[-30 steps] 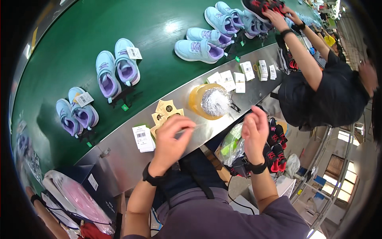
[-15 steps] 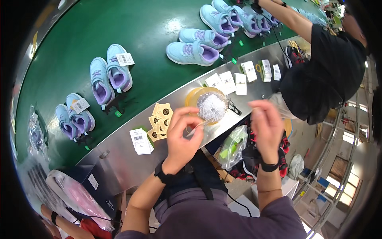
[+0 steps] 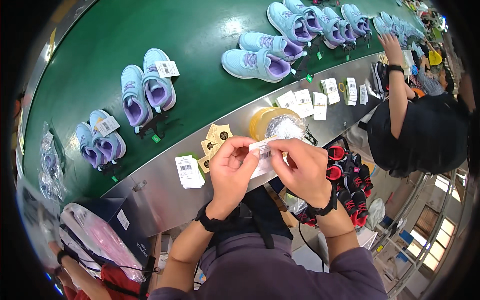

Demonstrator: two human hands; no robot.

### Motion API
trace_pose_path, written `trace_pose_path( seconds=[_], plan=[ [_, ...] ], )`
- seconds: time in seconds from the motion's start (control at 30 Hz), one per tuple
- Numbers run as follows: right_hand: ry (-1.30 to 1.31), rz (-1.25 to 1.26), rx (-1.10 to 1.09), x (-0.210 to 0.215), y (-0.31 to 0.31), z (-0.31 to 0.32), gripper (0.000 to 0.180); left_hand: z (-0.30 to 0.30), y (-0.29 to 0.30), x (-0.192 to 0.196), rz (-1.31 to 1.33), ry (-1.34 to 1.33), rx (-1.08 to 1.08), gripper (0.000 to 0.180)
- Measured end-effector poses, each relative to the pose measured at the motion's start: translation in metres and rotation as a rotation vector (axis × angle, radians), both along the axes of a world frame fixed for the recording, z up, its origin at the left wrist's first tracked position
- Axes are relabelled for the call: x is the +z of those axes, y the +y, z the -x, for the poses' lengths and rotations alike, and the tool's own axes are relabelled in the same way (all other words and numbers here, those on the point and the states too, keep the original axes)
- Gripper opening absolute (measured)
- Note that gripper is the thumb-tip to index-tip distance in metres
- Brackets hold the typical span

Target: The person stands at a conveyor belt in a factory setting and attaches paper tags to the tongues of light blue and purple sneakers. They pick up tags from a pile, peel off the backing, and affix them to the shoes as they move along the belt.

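Observation:
A white barcode hang tag [image 3: 261, 157] is pinched between my two hands over the metal ledge. My left hand [image 3: 231, 172] grips its left edge with thumb and fingertips. From the right, my right hand [image 3: 304, 170] closes on its upper edge. Any fastener between the fingers is too small to make out. Just beyond the hands are a heap of thin white plastic fasteners [image 3: 286, 128] and a yellow tape roll [image 3: 259, 123]. Kraft-coloured tags [image 3: 218, 134] and a stack of white barcode tags [image 3: 189, 172] lie beside my left hand.
Light-blue shoes with purple laces [image 3: 256, 65] stand in pairs on the green belt [image 3: 195, 65]; some at left carry tags. More tag stacks [image 3: 320, 106] line the metal ledge [image 3: 160, 195]. At right, a co-worker in black [image 3: 420, 130] reaches over the belt. Black-and-red shoes [image 3: 354, 187] lie below.
My right hand has come left to meet my left hand, and both now hold a white tag. The view has shifted slightly. The co-worker's arm at right has changed position.

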State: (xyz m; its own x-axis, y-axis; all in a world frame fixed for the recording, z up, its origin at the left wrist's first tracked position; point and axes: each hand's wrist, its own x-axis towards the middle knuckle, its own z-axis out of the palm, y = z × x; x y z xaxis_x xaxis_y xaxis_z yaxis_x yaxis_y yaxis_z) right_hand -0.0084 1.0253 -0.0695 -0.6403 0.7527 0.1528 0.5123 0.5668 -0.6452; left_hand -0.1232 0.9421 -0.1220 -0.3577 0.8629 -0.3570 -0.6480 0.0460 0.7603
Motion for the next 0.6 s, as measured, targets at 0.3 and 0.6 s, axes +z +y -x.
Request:
trace_pose_path(
  seconds=[0.3,0.6],
  plan=[
    [-0.058,0.099,-0.078,-0.002,0.009,-0.007,0.016,-0.001,0.020,0.002,-0.156,0.752,-0.067,0.014],
    [0.100,0.863,-0.170,0.019,0.068,-0.056,0.010,0.000,0.087,0.044,-0.794,1.854,-0.400,0.018]
  ],
)
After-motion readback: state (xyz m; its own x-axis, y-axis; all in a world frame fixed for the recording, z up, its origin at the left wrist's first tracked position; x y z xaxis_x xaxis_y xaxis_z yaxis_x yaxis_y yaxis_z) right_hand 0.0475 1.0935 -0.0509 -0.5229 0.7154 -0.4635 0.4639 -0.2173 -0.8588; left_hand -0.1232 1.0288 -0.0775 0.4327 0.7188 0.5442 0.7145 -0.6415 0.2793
